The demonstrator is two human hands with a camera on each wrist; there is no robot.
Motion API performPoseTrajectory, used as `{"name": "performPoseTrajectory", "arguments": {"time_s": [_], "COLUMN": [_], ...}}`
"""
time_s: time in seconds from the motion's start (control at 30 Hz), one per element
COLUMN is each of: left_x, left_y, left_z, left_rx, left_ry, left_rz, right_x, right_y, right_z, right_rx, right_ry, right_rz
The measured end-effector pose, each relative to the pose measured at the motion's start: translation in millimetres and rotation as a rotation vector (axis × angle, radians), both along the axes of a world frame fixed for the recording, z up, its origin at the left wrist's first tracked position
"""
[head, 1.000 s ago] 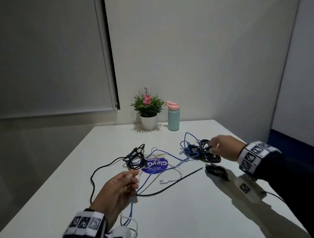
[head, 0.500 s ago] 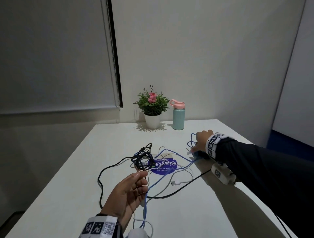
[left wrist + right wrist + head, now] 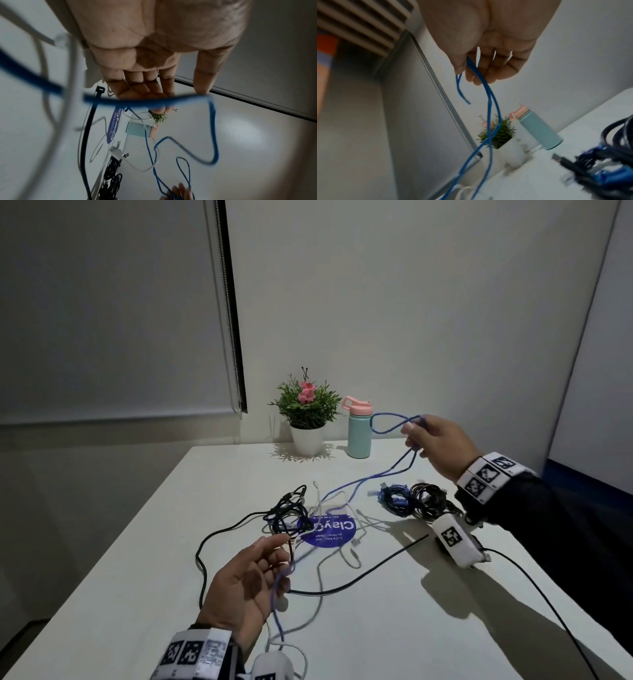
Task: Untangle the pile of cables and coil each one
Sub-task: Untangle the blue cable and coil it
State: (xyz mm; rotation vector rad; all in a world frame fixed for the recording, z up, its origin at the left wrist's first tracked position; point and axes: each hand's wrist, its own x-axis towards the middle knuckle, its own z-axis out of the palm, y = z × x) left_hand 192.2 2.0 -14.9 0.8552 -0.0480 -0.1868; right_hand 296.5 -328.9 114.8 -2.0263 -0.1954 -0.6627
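A long blue cable [image 3: 359, 481] runs from the tangle of black, white and blue cables [image 3: 287, 515] up to my right hand [image 3: 416, 428]. That hand is raised above the table's far right and pinches a loop of the cable between thumb and fingers [image 3: 464, 73]. My left hand [image 3: 274, 559] hovers palm-up near the tangle with straight fingers. The blue cable [image 3: 154, 102] passes across its fingertips, ungripped. A coiled blue cable [image 3: 394, 498] and a coiled black cable [image 3: 428, 498] lie under my right wrist.
A long black cable [image 3: 359, 577] and a white cable [image 3: 318, 573] trail across the white table [image 3: 376, 628]. A round purple sticker [image 3: 329, 530] lies under the tangle. A potted plant [image 3: 306, 409] and a teal bottle [image 3: 359, 433] stand at the back edge.
My right hand left the coiled cables on the table and rose up and back, lifting a loop of the blue cable. My left hand stayed open beside the tangle.
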Motion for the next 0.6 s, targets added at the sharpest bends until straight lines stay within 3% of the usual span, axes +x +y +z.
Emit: {"name": "performPoseTrajectory", "arguments": {"time_s": [0.17, 0.27, 0.47, 0.53, 0.6], "left_x": [-2.9, -5.6, 1.5, 2.2, 1.3], "left_y": [-0.4, -6.1, 13.8, 23.0, 28.4], "left_z": [5.6, 13.9, 28.9, 39.8, 60.0], "left_rx": [-0.102, -0.043, 0.489, 0.63, 0.912], "left_ry": [0.014, 0.04, -0.023, -0.092, -0.216], "left_rz": [-0.034, 0.03, 0.355, 0.498, 0.708], "right_x": [-78.3, -113.4, -132.3, -132.4, -132.2], "right_y": [8.2, 11.5, 8.4, 5.4, 6.0], "right_z": [-29.3, -60.9, -96.1, -100.4, -106.6], "right_rx": [0.345, 0.432, 0.387, 0.36, 0.327], "right_ry": [0.084, 0.129, -0.03, -0.058, -0.057], "right_rz": [0.197, 0.251, 0.159, 0.157, 0.183]}}
